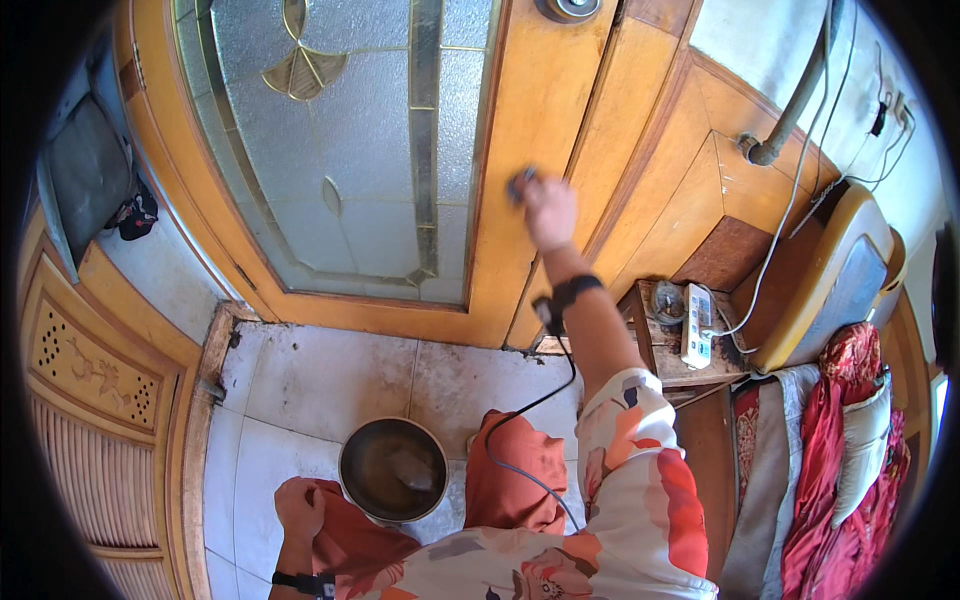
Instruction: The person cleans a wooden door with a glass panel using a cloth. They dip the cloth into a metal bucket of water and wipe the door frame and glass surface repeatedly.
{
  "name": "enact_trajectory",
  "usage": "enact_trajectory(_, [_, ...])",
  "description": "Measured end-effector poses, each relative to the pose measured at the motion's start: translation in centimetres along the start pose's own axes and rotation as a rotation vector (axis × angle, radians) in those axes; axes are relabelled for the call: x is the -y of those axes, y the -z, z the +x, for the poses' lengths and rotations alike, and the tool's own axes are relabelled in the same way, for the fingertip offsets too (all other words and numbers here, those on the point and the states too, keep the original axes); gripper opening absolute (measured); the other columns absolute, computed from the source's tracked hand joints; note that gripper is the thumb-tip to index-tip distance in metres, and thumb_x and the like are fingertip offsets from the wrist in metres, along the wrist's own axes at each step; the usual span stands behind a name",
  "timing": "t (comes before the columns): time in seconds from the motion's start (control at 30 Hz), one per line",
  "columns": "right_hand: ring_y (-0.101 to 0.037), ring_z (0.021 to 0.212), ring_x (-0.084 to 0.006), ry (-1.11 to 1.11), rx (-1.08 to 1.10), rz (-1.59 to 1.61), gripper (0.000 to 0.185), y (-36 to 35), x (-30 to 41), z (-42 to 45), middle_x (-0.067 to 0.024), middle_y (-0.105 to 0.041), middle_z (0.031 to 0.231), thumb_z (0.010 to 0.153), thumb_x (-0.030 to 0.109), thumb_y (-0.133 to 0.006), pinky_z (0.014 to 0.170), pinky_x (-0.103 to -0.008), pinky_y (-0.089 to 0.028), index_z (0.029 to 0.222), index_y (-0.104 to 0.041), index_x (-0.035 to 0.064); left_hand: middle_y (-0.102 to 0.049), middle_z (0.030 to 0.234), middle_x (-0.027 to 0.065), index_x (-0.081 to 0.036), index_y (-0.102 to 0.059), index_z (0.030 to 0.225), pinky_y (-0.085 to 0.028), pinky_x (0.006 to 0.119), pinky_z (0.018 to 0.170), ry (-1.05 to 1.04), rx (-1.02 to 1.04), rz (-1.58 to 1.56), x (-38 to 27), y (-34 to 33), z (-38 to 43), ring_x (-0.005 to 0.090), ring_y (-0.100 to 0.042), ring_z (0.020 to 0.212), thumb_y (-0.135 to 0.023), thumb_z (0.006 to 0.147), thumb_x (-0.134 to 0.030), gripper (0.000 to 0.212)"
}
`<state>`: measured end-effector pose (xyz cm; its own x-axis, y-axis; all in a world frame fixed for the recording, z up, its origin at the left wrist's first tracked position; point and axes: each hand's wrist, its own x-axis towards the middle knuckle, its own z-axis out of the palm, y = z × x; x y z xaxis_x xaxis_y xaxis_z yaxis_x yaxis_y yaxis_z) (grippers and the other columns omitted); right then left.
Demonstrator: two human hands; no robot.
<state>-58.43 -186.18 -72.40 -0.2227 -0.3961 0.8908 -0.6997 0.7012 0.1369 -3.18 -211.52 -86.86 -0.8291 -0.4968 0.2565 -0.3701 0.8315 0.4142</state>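
My right hand (pixel 550 212) reaches forward to the wooden frame of a door (pixel 517 150) with a frosted glass panel (pixel 360 165). Its fingers are closed on a small dark object (pixel 520 184), blurred, held against the frame; what it is I cannot tell. A strap with a cable circles the wrist. My left hand (pixel 300 508) rests on my left knee, loosely curled, and holds nothing that I can see. Between my knees a round bowl (pixel 394 470) of brownish water stands on the tiled floor, with something pale and indistinct in it.
A small wooden stool (pixel 660 341) at the right bears a white power strip (pixel 697 326) and a glass ashtray (pixel 667 301). Behind it are a padded headboard (pixel 832 292) and red bedding (pixel 817 480). A louvred wooden door (pixel 97 465) stands at the left. A metal doorknob (pixel 574 7) is at the top.
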Motion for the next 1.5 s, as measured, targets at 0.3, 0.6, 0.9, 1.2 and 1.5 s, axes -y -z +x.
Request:
enact_trajectory(0.3, [-0.058,0.071,-0.0322,-0.210,-0.443,-0.133,0.018,11.1,-5.4,15.0,-0.0138,-0.059,0.089,0.072,0.002,-0.059,0.062,-0.0416,-0.048,0.086,-0.063,0.0131,-0.060,0.073,0.0111,-0.006,-0.059,0.068,-0.045,0.042,0.071,-0.009,0.002,-0.001,0.2,1.0,-0.8,0.0314,-0.057,0.075,-0.061,0.067,-0.009,0.003])
enact_trajectory(0.6, [-0.055,0.086,-0.0273,-0.140,0.118,-0.140,0.017,2.3,-3.2,-7.0,-0.0077,-0.057,0.095,0.073,0.012,-0.056,0.069,-0.0388,-0.044,0.089,-0.062,0.0169,-0.060,0.073,0.0110,-0.006,-0.058,0.068,-0.045,0.042,0.070,-0.053,-0.001,0.006,-0.2,-0.2,0.5,0.0316,-0.056,0.074,-0.061,0.067,-0.009,0.004])
enact_trajectory(0.9, [-0.054,0.079,-0.0315,-0.171,-0.319,-0.032,0.021,8.2,-5.5,9.6,-0.0115,-0.058,0.087,0.070,0.009,-0.064,0.070,-0.0396,-0.044,0.091,-0.058,0.0103,-0.062,0.079,0.0120,-0.006,-0.059,0.074,-0.045,0.042,0.074,-0.064,0.012,-0.015,-0.1,0.4,-0.2,0.0325,-0.058,0.081,-0.061,0.068,-0.007,0.006])
enact_trajectory(1.2, [-0.056,0.089,-0.0284,-0.424,0.456,-0.058,0.014,-2.2,1.1,-22.3,-0.0089,-0.056,0.096,0.077,0.012,-0.052,0.071,-0.0389,-0.047,0.090,-0.057,0.0124,-0.064,0.084,0.0106,-0.005,-0.057,0.073,-0.044,0.041,0.080,0.003,0.056,-0.031,0.2,1.3,-1.4,0.0317,-0.057,0.087,-0.059,0.067,-0.004,0.006])
enact_trajectory(1.5, [-0.055,0.077,-0.0292,-0.313,-0.319,0.027,0.016,4.0,-3.6,-2.7,-0.0105,-0.056,0.084,0.070,0.003,-0.063,0.062,-0.0371,-0.045,0.084,-0.060,0.0103,-0.064,0.089,0.0097,-0.005,-0.059,0.077,-0.042,0.041,0.087,0.045,0.081,-0.027,-1.1,1.7,-1.6,0.0315,-0.057,0.093,-0.057,0.069,-0.003,0.009])
